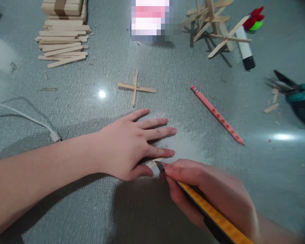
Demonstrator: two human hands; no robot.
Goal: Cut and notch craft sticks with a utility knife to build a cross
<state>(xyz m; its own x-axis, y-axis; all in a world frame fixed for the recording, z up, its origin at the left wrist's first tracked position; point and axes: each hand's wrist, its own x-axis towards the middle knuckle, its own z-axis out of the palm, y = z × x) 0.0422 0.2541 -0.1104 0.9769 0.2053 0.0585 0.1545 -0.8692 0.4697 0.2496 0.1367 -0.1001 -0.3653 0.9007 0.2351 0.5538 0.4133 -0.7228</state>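
Note:
My left hand (pixel 132 140) lies flat on the table with its fingers spread. Between its thumb and index finger shows a short part of a craft stick (pixel 151 164), with small dark marks on it; the rest of the stick is hidden under the hand. My right hand (pixel 208 189) is closed round a yellow and black utility knife (pixel 213 217). The knife's blade tip touches or nearly touches the stick, close to my left fingertips. Beyond my left hand, two craft sticks form a cross (pixel 135 87) on the table.
Loose craft sticks (pixel 63 44) and a banded bundle (pixel 63 7) lie at the far left. A pink pencil (pixel 217 115), pliers (pixel 298 93), a stick structure (pixel 213 20) and a white tube (pixel 244 47) are to the right. A white cable (pixel 27 117) reaches my left forearm. A blurred patch (pixel 149 18) covers something at the back.

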